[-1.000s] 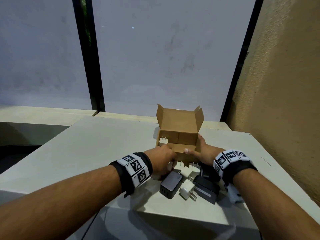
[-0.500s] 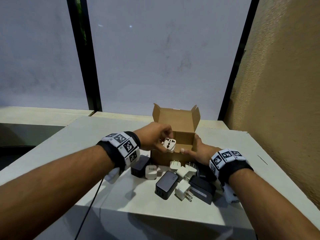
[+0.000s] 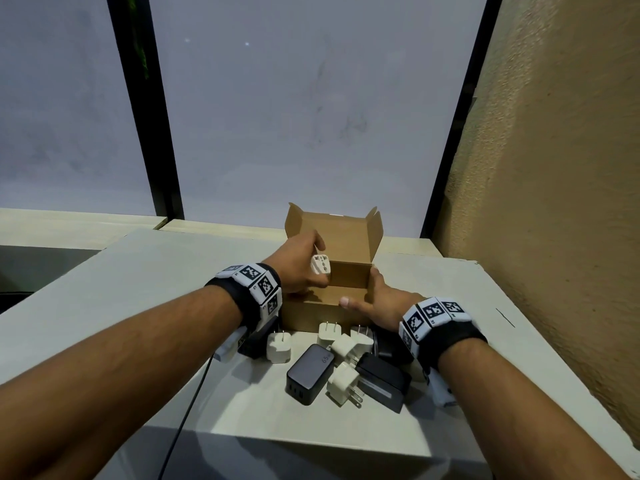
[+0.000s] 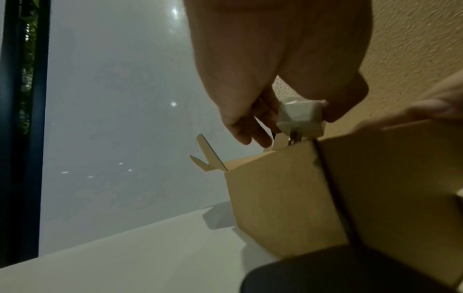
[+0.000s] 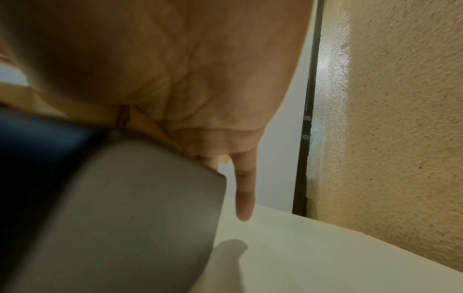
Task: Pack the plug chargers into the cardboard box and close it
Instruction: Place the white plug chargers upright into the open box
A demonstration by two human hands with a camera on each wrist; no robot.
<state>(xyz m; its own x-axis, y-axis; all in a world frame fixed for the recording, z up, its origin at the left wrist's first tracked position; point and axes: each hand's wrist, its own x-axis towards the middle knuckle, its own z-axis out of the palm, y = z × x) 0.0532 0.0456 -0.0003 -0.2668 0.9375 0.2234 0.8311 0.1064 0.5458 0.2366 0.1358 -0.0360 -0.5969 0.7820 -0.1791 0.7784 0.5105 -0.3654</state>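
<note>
An open cardboard box [image 3: 332, 311] stands on the white table, lid [image 3: 341, 235] raised at the back. My left hand [image 3: 299, 268] pinches a white plug adapter [image 3: 320, 268] just above the box's left rim; in the left wrist view the adapter [image 4: 300, 119] hangs prongs down over the box [image 4: 288, 198]. My right hand [image 3: 375, 299] holds the box's right side, thumb across the front rim. Several white and black chargers lie in front of the box, among them a black 65W charger [image 3: 310, 372] and a white plug [image 3: 341, 381].
A textured tan wall [image 3: 554, 202] runs close along the right. Frosted window panes with black frames [image 3: 162, 168] stand behind the table. A black cable [image 3: 187, 410] drops over the table's front edge [image 3: 311, 448]. A dark charger [image 5: 100, 198] fills the right wrist view.
My left hand picked a white adapter from the pile and lifted it to the box's left rim. The right hand has stayed on the box.
</note>
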